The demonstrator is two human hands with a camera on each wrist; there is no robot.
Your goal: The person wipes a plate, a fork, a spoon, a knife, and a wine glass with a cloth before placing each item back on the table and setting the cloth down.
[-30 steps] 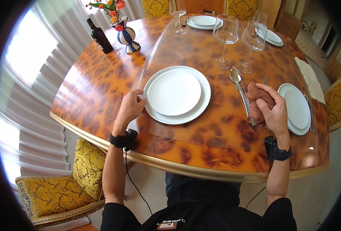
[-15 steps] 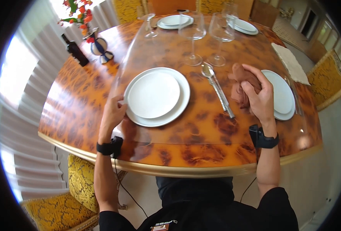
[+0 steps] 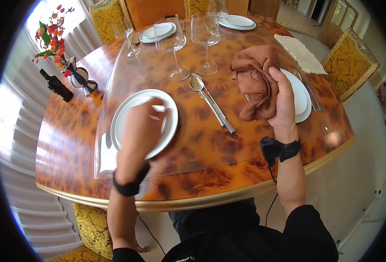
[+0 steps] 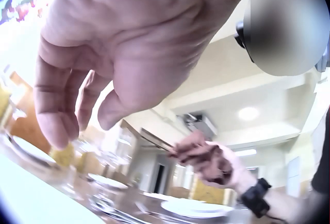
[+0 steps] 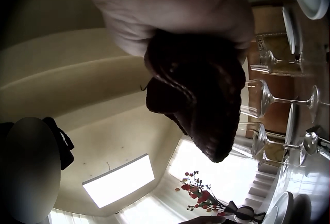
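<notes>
My right hand (image 3: 283, 99) grips a crumpled brown cloth napkin (image 3: 256, 83), raised over the table left of the right-hand plates (image 3: 304, 114). In the right wrist view the napkin (image 5: 198, 95) hangs dark below the palm. My left hand (image 3: 140, 131), blurred, is above the stacked white plates (image 3: 170, 131); in the left wrist view its fingers (image 4: 54, 126) are loosely bent with nothing between them. Spoon and other cutlery (image 3: 212, 105) lie between the two plate settings.
Two wine glasses (image 3: 206, 39) stand behind the cutlery. A dark bottle (image 3: 57, 86) and a striped vase (image 3: 82, 78) with red flowers are at the left. A beige cloth (image 3: 301, 54) lies at the right edge; more plates (image 3: 236, 22) stand farther back.
My left hand has left the plate's left edge and moved right, over the plates. My right hand has lifted and turned, and the napkin hangs more spread out. The head view has shifted right.
</notes>
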